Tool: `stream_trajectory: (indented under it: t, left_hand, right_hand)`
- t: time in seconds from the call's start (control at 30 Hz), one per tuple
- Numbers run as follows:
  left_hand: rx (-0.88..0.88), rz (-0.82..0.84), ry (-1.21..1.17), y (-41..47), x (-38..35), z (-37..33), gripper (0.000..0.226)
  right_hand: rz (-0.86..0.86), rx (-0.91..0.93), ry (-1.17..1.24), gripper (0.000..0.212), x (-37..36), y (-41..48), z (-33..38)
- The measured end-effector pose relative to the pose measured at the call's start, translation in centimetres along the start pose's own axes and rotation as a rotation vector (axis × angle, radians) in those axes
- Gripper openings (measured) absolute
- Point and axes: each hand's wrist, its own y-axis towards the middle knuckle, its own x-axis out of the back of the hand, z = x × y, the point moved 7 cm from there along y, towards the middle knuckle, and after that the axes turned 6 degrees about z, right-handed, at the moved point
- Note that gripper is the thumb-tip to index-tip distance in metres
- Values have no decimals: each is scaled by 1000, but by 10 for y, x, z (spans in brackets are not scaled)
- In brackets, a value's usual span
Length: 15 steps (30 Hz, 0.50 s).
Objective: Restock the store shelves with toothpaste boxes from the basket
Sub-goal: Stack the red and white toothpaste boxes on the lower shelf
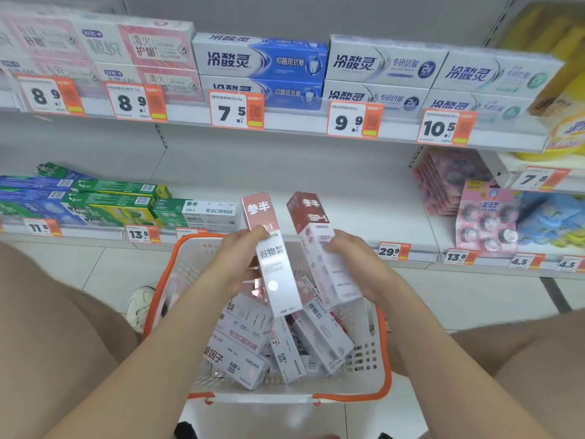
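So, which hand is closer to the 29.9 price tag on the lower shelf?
Right. The right hand, gripping a red-topped box, is just left of the 29.9 price tag. The left hand, gripping a pink-topped box, is farther left, beyond both boxes.

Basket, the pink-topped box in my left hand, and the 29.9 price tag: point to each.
basket (364, 353), head view, right mesh wall.
pink-topped box (278, 274), head view, white lower face.
29.9 price tag (388, 251), head view, printed digits.
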Motion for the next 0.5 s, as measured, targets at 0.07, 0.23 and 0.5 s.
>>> stream_trajectory:
  t: [0.07, 0.23, 0.5]
  left_hand:
    - [-19, 52, 24, -2, -8, -1, 19]
    - [-33, 117, 27, -1, -16, -3, 26]
    - [-13, 127, 20, -1, -12, -6, 23]
  right_hand:
    - [13, 39, -51, 32, -4, -2, 4]
    - [17, 102, 29, 50, -10, 6, 2]
    - [-52, 137, 57, 38, -5, 15, 2]
